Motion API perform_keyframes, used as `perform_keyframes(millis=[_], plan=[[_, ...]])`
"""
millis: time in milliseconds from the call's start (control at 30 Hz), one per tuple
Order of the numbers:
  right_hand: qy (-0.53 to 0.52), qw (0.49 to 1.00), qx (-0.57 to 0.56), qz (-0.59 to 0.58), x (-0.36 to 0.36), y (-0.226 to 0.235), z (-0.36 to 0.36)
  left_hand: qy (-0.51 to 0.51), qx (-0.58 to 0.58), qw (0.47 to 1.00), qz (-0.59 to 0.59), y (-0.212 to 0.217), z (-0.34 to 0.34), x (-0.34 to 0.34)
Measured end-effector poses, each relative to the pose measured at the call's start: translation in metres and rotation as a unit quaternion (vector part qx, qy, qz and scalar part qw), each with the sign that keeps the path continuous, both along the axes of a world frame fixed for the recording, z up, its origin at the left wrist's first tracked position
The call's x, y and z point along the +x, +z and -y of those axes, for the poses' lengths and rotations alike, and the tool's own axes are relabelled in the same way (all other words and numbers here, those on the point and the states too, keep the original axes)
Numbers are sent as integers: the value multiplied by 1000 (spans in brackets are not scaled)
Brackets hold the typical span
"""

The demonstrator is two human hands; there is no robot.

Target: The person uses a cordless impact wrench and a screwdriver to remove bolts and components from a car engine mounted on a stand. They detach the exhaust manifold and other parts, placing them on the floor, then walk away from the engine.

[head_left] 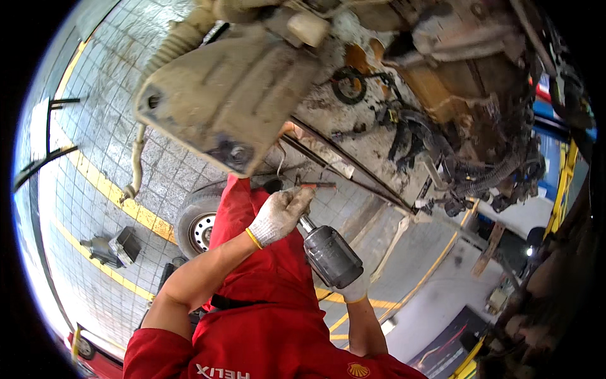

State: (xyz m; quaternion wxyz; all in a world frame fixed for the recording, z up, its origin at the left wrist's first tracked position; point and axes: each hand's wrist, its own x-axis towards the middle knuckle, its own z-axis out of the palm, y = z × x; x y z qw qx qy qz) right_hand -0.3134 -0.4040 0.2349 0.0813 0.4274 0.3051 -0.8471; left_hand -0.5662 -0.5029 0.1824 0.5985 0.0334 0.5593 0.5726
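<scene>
A dark grey impact wrench (334, 258) with a bright metal shaft is held tilted before my red coverall, its nose toward the upper left. My right hand (355, 287), in a white glove, is behind the rear of its body; the tool hides most of its fingers, which appear to hold it. My left hand (279, 216), in a soiled white knit glove, has its fingers closed together beside the shaft's tip. What lies inside those fingers is hidden. A large, dirty beige underbody panel (233, 95) of a raised vehicle hangs just beyond my left hand.
Overhead at the right hang oily vehicle parts and a dark wiring harness (435, 145). A wheel (197, 228) is at floor level by my leg. A grey metal part (120, 247) lies on the tiles at left. A yellow lift post (564, 186) stands far right.
</scene>
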Motion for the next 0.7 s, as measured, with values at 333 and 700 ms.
perform_keyframes(millis=[333,700], plan=[[271,839,471,-31,44,31,-26,-317,343,754,-462,39,-30,1],[243,784,570,23,208,29,-46,-333,231,765,-501,20,-78,154]])
